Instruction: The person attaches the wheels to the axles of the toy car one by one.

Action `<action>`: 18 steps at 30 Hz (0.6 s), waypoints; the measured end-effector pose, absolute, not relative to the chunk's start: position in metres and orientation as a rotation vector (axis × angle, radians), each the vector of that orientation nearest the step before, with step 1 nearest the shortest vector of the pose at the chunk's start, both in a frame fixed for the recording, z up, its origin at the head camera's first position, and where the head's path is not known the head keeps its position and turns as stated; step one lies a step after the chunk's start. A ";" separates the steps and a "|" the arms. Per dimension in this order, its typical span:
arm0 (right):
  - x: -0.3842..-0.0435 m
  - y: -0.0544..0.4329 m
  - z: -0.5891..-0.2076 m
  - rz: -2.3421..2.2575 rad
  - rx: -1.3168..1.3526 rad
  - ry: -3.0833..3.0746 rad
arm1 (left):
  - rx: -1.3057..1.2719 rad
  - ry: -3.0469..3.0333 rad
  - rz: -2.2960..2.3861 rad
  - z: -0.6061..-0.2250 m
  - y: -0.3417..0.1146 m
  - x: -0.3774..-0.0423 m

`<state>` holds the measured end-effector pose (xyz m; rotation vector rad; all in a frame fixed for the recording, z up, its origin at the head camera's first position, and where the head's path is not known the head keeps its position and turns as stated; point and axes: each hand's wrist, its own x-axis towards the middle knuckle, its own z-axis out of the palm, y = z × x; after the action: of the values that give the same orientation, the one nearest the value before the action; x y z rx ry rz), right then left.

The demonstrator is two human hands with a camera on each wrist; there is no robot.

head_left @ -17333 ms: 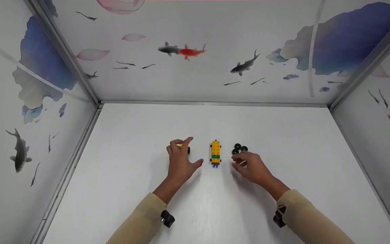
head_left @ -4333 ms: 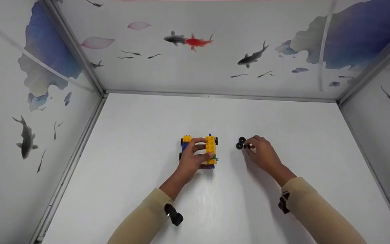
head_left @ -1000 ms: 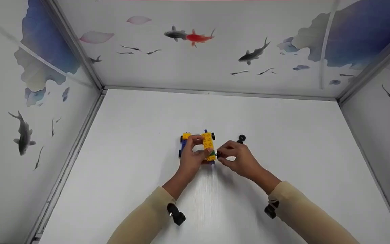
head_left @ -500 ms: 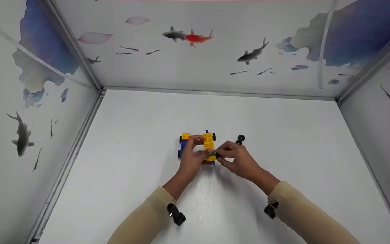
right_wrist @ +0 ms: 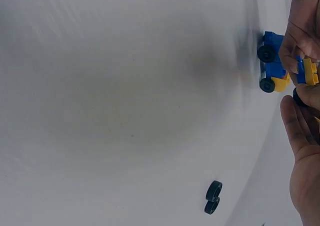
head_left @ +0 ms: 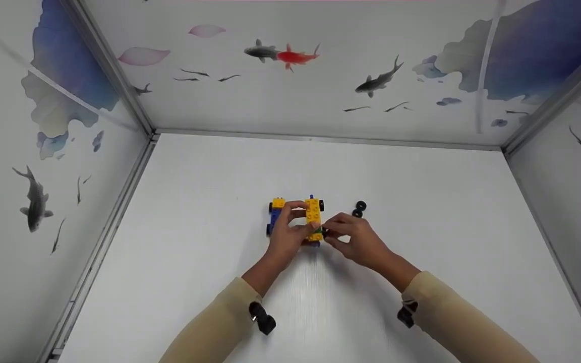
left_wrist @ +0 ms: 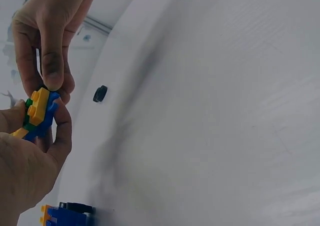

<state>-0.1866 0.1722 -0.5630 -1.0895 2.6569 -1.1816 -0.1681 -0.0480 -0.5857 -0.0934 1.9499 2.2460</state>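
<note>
In the head view my left hand (head_left: 283,237) grips a toy car chassis (head_left: 312,213), yellow studded bricks with a green strip on a blue base, its thumb on top. A black wheel (head_left: 322,205) sits at the chassis's far right corner. My right hand (head_left: 360,241) pinches another black wheel (head_left: 325,232) against the near right side; the fingers partly hide it. The left wrist view shows both hands meeting at the chassis's blue end (left_wrist: 49,113). Beyond my left hand stands a blue-and-yellow toy car (right_wrist: 274,61) with black wheels.
Two loose black wheels (head_left: 360,205) lie together on the white table (head_left: 220,171), beyond my right hand. White panels with painted fish (head_left: 379,82) and metal-framed edges enclose the table at the back and sides.
Earlier the chassis lay wheelless on the table. My left hand has since taken hold of it, and my right hand has brought a wheel from the loose ones. Over the last second, only slight shifts.
</note>
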 end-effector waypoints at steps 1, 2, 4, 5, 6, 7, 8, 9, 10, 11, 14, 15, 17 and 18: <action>-0.187 0.173 -0.563 -1.186 -1.086 2.651 | -0.096 1.951 2.241 -0.585 -0.048 -0.168; -0.188 0.174 -0.563 -1.187 -1.080 2.645 | -0.099 1.950 2.237 -0.585 -0.048 -0.169; -0.190 0.175 -0.562 -1.193 -1.050 2.632 | -0.105 1.944 2.235 -0.584 -0.048 -0.169; -0.191 0.175 -0.561 -1.199 -1.027 2.623 | -0.109 1.944 2.233 -0.584 -0.048 -0.169; -0.192 0.176 -0.560 -1.208 -1.005 2.616 | -0.116 1.939 2.232 -0.583 -0.047 -0.169; -0.194 0.176 -0.559 -1.217 -0.981 2.614 | -0.124 1.936 2.233 -0.583 -0.047 -0.169; -0.195 0.176 -0.557 -1.226 -0.951 2.616 | -0.131 1.933 2.232 -0.582 -0.047 -0.170; -0.197 0.176 -0.556 -1.237 -0.916 2.623 | -0.143 1.930 2.231 -0.582 -0.047 -0.170; -0.199 0.176 -0.555 -1.255 -0.880 2.632 | -0.156 1.931 2.227 -0.582 -0.047 -0.170; -0.201 0.176 -0.554 -1.269 -0.841 2.646 | -0.167 1.932 2.222 -0.581 -0.046 -0.170; -0.208 0.174 -0.552 -1.302 -0.701 2.687 | -0.190 1.920 2.220 -0.580 -0.046 -0.170; -0.210 0.173 -0.551 -1.311 -0.656 2.692 | -0.192 1.912 2.224 -0.580 -0.047 -0.170; -0.215 0.172 -0.550 -1.335 -0.592 2.688 | -0.179 1.898 2.231 -0.580 -0.047 -0.170; -0.217 0.171 -0.550 -1.345 -0.574 2.680 | -0.169 1.888 2.234 -0.580 -0.047 -0.170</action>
<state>-0.2166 0.1712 -0.5501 -0.5740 2.6802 -1.3454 -0.1698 -0.0473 -0.5798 -0.1687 1.8883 2.2335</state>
